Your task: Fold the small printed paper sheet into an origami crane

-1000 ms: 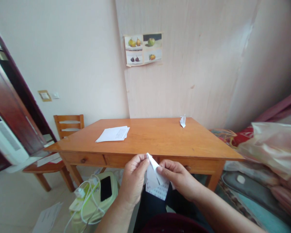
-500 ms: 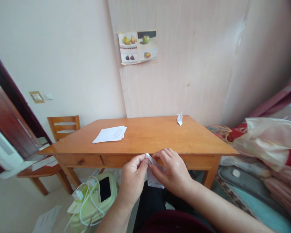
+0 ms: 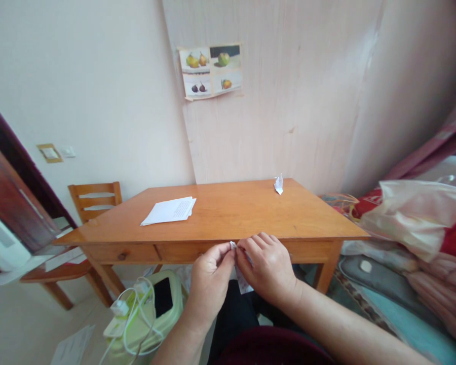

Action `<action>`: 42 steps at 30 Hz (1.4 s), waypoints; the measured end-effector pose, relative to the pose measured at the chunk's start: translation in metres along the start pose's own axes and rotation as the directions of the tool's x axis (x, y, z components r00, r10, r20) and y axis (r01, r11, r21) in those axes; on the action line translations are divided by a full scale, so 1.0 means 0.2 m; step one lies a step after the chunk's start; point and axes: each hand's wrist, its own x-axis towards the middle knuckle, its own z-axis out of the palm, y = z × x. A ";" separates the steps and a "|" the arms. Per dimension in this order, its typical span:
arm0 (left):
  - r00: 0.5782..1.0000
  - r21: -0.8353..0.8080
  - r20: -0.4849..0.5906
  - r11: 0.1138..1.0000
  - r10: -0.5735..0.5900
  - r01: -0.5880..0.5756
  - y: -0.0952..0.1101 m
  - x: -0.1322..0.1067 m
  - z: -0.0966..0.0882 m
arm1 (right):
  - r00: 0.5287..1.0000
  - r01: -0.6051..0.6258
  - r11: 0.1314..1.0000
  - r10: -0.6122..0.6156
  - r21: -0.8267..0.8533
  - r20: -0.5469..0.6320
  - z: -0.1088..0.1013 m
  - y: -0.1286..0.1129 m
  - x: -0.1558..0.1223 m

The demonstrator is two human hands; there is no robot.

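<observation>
In front of the table's near edge, my left hand (image 3: 212,276) pinches the upper tip of a folded sheet of paper (image 3: 244,285) between thumb and fingers. My right hand (image 3: 268,266) is closed on the same paper from the other side, its fingertips almost meeting those of my left. Much of the paper is covered by my right hand; its printed lower end hangs over my lap. On the table, a stack of printed sheets (image 3: 167,211) lies at the left, and a small folded paper piece (image 3: 278,184) stands at the far right.
The wooden table (image 3: 228,223) stands against the wall, with drawers along its front. Below left, a pale green box (image 3: 175,289) bears a phone (image 3: 163,297) and white cables. A wooden chair (image 3: 95,203) is behind it. Bags and bedding (image 3: 403,218) fill the right side.
My right hand has closed in on the paper, bringing its thumb and fingers together near the tip. Less of the sheet shows now. The view has shifted slightly.
</observation>
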 end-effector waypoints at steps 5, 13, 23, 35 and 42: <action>0.999 -0.081 0.008 0.996 -0.032 0.032 0.00 0.00 0.00 | 1.000 -0.007 1.000 0.007 0.018 -0.005 0.00 0.00 0.00; 0.995 -0.140 -0.058 0.987 -0.085 0.076 0.05 -0.01 0.02 | 0.996 0.042 0.999 -0.044 0.027 0.074 -0.02 -0.02 -0.02; 0.992 -0.195 -0.031 0.974 -0.123 0.115 0.03 -0.02 -0.01 | 0.904 -0.426 0.616 0.272 0.662 0.329 -0.04 0.00 -0.01; 0.991 -0.274 0.041 0.952 -0.131 0.137 0.03 -0.01 -0.03 | 0.779 -0.626 0.227 0.227 0.746 0.584 0.00 0.04 -0.01; 0.992 -0.266 0.023 0.956 -0.124 0.126 0.02 0.00 -0.03 | 0.771 -0.636 0.212 0.217 0.742 0.599 0.00 0.04 -0.02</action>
